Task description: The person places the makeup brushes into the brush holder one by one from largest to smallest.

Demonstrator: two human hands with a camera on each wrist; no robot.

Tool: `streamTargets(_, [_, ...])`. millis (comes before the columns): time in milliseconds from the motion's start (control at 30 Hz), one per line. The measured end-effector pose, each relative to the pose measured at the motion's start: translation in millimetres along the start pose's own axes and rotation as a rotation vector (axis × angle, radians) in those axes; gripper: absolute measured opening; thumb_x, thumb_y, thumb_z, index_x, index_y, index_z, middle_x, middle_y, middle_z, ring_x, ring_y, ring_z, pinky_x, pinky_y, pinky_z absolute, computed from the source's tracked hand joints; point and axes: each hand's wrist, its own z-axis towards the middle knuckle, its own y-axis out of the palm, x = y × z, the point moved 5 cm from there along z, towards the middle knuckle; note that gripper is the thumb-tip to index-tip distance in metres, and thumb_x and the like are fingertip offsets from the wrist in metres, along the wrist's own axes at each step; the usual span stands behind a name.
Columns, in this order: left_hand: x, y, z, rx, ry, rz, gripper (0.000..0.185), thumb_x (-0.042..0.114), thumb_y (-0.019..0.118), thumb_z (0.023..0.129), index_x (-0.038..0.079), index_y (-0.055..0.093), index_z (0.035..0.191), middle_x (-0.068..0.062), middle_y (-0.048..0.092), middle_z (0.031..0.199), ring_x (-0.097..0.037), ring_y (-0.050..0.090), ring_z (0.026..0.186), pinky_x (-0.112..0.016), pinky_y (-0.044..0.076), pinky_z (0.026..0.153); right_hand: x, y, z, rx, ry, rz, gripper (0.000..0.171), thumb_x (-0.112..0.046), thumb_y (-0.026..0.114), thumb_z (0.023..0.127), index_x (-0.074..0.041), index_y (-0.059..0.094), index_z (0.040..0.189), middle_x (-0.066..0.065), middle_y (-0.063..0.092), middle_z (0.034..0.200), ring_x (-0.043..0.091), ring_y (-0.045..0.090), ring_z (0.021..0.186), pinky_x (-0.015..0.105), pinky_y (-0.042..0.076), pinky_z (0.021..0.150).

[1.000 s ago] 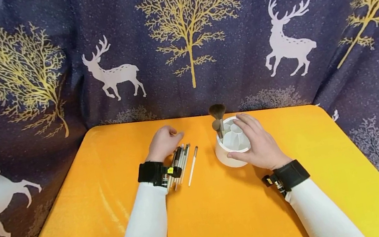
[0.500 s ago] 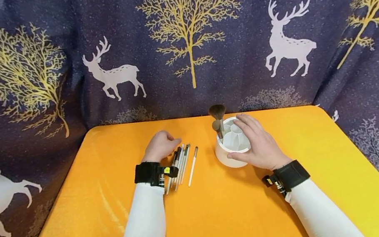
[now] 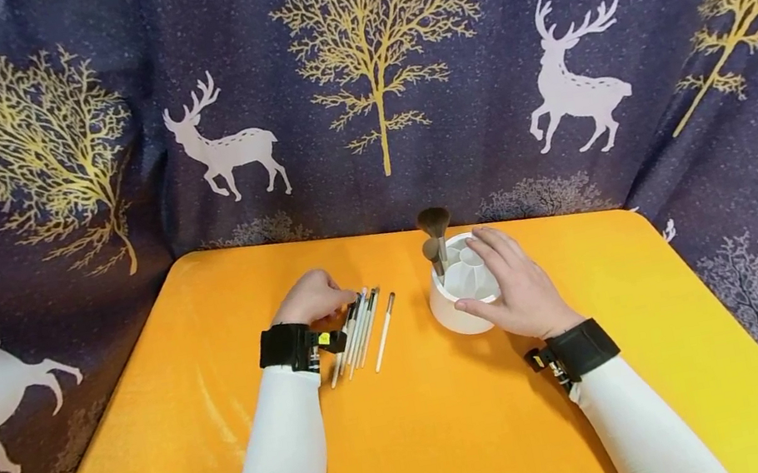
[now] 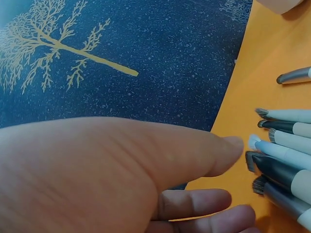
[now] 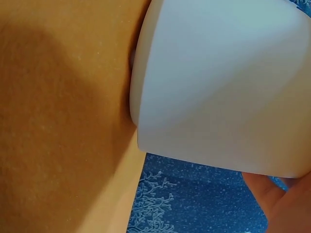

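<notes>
My left hand (image 3: 311,297) hovers at the bristle ends of several slim makeup brushes (image 3: 364,332) lying bunched on the table. In the left wrist view, its thumb (image 4: 214,150) and fingers stand apart with nothing between them, right beside a dark-tipped brush (image 4: 274,170). My right hand (image 3: 523,287) grips a round white brush holder (image 3: 460,317) by its rim and side, thumb at the front. The holder's white wall (image 5: 218,87) fills much of the right wrist view. A big fluffy brush (image 3: 434,223) and a smaller one (image 3: 431,249) stand upright in its left compartments.
One slim brush (image 3: 386,332) lies apart, between the bunch and the holder. An orange cloth (image 3: 430,439) covers the table. Behind it hangs a dark blue curtain (image 3: 344,209) printed with trees and deer.
My left hand has shifted left and toward me, down to the tips of the bunched brushes. The right hand and holder have stayed put.
</notes>
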Motion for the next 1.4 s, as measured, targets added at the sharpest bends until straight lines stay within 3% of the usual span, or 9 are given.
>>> streamTargets(433, [1.2,5.7,-3.0,-0.055,0.004,0.05,0.055,0.022,0.081,0.103,0.02,0.047,0.06,-0.005,0.05,0.06,-0.022,0.047,0.054,-0.033,0.039,0.055,1,-1,1,0.061,-0.026,-0.042,0.094,-0.065,0.077,0.095,-0.007,0.052,0.164,0.023,0.047,0.168,0.044,0.044,0.154,0.071,0.046,0.113])
streamTargets(733, [3.3,8.7,-2.9,-0.043,0.007,0.085,0.044,0.022,0.083,0.102,0.014,0.057,0.067,-0.011,0.063,0.066,-0.024,0.057,0.056,-0.035,0.05,0.061,1,-3,1,0.121,-0.042,-0.065,0.098,-0.086,0.054,0.1,-0.008,0.058,0.159,0.023,0.053,0.16,0.045,0.053,0.142,0.068,0.049,0.107])
streamTargets(1200, [6.8,12.2,-5.3,-0.028,0.019,0.155,0.034,0.02,0.081,0.102,0.003,0.072,0.074,-0.012,0.069,0.067,-0.02,0.061,0.055,-0.033,0.054,0.06,-2,-11,1,0.257,-0.075,-0.122,0.085,-0.079,0.053,0.104,-0.005,0.071,0.143,0.025,0.064,0.144,0.047,0.059,0.127,0.062,0.046,0.102])
streamTargets(1400, [7.9,12.2,-5.9,-0.021,0.03,0.166,0.032,0.019,0.081,0.102,0.0,0.076,0.077,-0.012,0.07,0.067,-0.02,0.062,0.054,-0.032,0.053,0.06,-2,-10,2,0.253,-0.046,-0.092,0.096,-0.081,0.053,0.102,0.002,0.064,0.149,0.025,0.06,0.154,0.047,0.057,0.139,0.066,0.044,0.112])
